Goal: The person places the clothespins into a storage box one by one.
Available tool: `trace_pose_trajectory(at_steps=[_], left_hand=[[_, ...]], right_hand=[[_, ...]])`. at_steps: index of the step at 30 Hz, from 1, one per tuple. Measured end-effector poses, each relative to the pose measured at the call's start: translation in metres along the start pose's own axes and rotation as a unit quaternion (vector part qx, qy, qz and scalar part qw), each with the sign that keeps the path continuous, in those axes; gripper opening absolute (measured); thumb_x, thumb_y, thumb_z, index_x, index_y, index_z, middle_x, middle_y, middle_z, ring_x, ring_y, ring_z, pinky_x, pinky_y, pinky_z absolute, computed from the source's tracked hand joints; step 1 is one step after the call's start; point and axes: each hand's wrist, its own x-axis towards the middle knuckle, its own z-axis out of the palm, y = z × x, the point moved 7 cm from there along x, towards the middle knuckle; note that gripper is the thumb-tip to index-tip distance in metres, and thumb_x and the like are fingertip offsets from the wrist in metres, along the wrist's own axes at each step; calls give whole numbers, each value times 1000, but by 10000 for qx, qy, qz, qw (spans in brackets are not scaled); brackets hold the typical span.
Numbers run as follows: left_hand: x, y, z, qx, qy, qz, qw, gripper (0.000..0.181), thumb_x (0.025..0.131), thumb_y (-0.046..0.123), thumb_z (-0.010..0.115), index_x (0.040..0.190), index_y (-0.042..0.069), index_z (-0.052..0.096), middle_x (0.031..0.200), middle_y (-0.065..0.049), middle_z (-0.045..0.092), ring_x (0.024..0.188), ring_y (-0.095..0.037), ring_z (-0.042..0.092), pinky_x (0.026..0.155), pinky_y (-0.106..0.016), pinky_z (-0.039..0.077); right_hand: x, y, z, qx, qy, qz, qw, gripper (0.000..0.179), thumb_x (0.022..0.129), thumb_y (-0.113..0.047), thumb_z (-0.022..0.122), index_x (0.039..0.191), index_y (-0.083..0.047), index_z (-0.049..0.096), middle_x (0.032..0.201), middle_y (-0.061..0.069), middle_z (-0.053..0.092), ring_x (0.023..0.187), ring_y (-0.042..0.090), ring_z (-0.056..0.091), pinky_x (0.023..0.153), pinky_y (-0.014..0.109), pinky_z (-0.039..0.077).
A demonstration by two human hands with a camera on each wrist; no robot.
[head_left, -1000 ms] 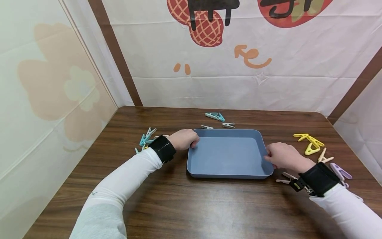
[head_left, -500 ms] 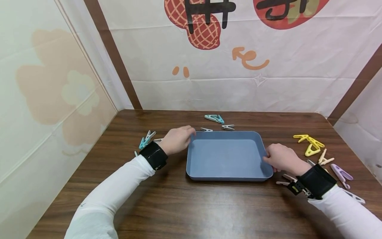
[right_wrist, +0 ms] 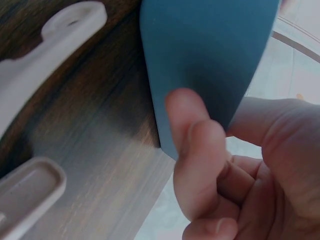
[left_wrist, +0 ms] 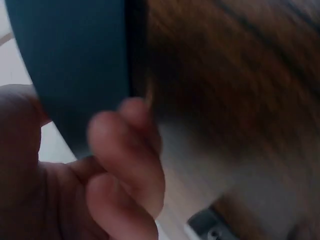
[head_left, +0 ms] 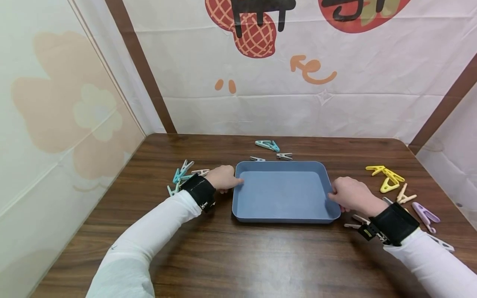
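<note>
A shallow blue-grey rectangular tray (head_left: 281, 190) lies on the wooden table. At its left side, near the back corner, my left hand (head_left: 223, 178) pinches the rim, thumb over the inside and fingers against the outer wall. The left wrist view has the curled fingers (left_wrist: 127, 155) on the tray's dark outer wall (left_wrist: 75, 55). My right hand (head_left: 352, 193) pinches the right rim. In the right wrist view, its fingers (right_wrist: 200, 150) press the outer wall (right_wrist: 205, 45) while the thumb goes behind the edge.
Blue and pale clothespins (head_left: 181, 171) lie by my left wrist. Behind the tray are a blue clothespin (head_left: 267, 145) and small grey ones (head_left: 285, 156). Yellow clothespins (head_left: 389, 176), a cream one (head_left: 405, 195) and a purple one (head_left: 426, 215) lie at the right. Pale clothespins (head_left: 357, 221) sit by my right wrist.
Half a second ago my left hand was raised at the tray's back left corner; it has since come down along the left rim and pinches it. My right hand keeps its hold on the tray.
</note>
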Motion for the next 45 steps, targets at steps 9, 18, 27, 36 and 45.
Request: trace_pose_trajectory(at_steps=[9, 18, 27, 36, 45], left_hand=[[6, 6, -2, -507, -184, 80, 9985, 33, 95, 12, 45, 64, 6, 56, 50, -4, 53, 40, -15, 47, 39, -26, 38], [8, 9, 0, -586, -153, -66, 9981, 34, 95, 12, 44, 64, 4, 57, 50, -5, 54, 40, -16, 48, 39, -27, 40], [10, 5, 6, -557, -27, -216, 9982, 36, 97, 15, 45, 66, 3, 60, 52, -6, 57, 40, -16, 51, 39, -27, 42], [6, 3, 10, -539, -69, -326, 9980, 38, 98, 17, 46, 66, 4, 61, 53, -6, 58, 41, -16, 52, 40, -27, 43], [4, 2, 8, -501, -36, -427, 9978, 37, 97, 16, 46, 66, 4, 61, 54, -6, 59, 41, -16, 53, 40, -27, 43]], right_hand=[[0, -1, -5, -134, 24, 40, 9999, 35, 93, -15, 61, 59, -14, 53, 45, -6, 51, 43, 11, 52, 41, 27, 36], [-3, 2, -7, -119, 72, 86, 9999, 34, 93, -16, 61, 60, -14, 53, 46, -5, 51, 44, 12, 51, 43, 27, 34], [-5, 2, -8, -227, 154, 81, 9996, 35, 93, -20, 62, 59, -16, 52, 49, -5, 52, 46, 11, 50, 44, 28, 33], [-9, 20, -33, 51, 375, 198, 9991, 38, 98, -36, 56, 69, -12, 62, 54, -3, 55, 50, 14, 50, 46, 31, 35], [2, 79, -72, -470, 1101, 285, 9924, 28, 94, -23, 62, 102, 4, 62, 84, 13, 66, 72, 28, 62, 60, 47, 48]])
